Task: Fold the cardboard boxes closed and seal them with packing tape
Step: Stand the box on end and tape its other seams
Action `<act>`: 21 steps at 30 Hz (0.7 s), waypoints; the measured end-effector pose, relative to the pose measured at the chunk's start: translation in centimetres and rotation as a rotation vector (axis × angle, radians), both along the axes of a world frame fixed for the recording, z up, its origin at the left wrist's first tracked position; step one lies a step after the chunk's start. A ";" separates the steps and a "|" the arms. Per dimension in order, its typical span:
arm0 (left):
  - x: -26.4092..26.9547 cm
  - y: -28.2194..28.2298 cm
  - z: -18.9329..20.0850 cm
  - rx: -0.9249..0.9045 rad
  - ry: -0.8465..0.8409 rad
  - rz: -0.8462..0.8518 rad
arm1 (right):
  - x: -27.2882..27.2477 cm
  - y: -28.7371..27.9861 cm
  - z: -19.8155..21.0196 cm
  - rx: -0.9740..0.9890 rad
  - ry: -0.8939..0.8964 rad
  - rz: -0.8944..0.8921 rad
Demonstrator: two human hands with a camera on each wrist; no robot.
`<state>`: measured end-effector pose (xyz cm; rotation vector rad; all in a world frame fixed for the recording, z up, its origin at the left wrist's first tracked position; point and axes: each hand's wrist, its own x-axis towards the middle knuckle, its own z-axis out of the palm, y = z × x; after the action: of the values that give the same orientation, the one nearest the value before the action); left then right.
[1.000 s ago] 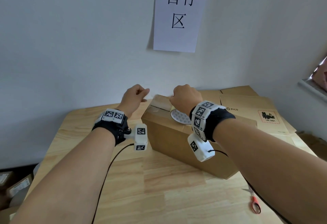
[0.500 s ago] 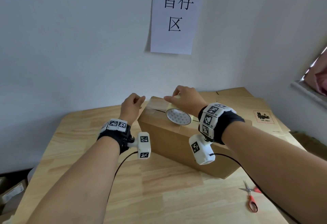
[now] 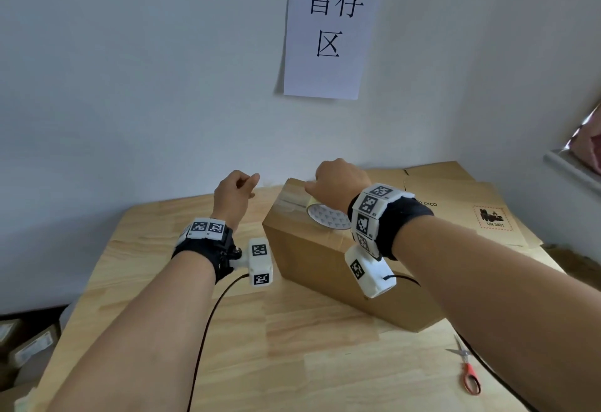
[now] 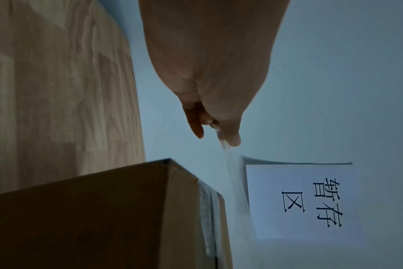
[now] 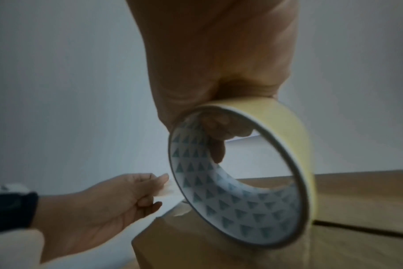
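A closed brown cardboard box (image 3: 328, 268) stands on the wooden table (image 3: 292, 356), its top seam (image 5: 361, 226) showing between the folded flaps. My right hand (image 3: 338, 184) grips a roll of packing tape (image 3: 328, 219) over the box's far left top, fingers through its core (image 5: 219, 185). My left hand (image 3: 235, 188) hovers just left of the box's far corner and pinches the free end of the clear tape strip (image 4: 230, 174), which stretches from the roll. Clear tape (image 4: 207, 209) lies on the box's end face.
Flattened cardboard boxes (image 3: 461, 203) are stacked behind and right of the box. Red-handled scissors (image 3: 468, 369) lie near the table's right front. A paper sign (image 3: 331, 27) hangs on the white wall close behind. More boxes (image 3: 26, 343) sit on the floor at left.
My left hand has drawn left, away from the box corner, with the tape end. My right hand curled round the roll after briefly lifting its fingers. The view tilted up slightly.
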<state>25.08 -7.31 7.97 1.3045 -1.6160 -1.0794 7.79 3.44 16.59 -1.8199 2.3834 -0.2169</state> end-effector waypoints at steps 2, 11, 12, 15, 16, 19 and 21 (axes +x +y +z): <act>0.2 -0.3 -0.1 0.023 0.018 -0.004 | 0.0 -0.5 0.1 0.012 -0.006 -0.028; -0.5 -1.3 -1.4 0.176 0.088 -0.058 | -0.4 -1.4 -0.5 0.034 -0.031 -0.083; -0.5 -1.3 -1.7 0.192 0.094 -0.067 | -0.3 -1.5 -0.4 0.041 -0.030 -0.086; -0.5 -1.4 -2.5 0.263 0.105 -0.111 | 0.0 -1.7 -0.4 0.069 -0.020 -0.091; -0.5 -1.5 -2.6 0.297 0.121 -0.130 | 0.1 -1.7 -0.4 0.075 -0.019 -0.092; -0.4 -1.6 -2.8 0.404 0.207 -0.174 | 0.1 -1.9 -0.3 0.079 -0.021 -0.096; -0.1 -1.6 -2.8 0.466 0.262 -0.205 | 0.2 -1.9 -0.3 0.082 -0.020 -0.101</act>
<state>24.96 -8.96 5.16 1.2310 -1.3671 -1.7538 7.94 1.54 16.30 -1.6571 2.4348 -0.1453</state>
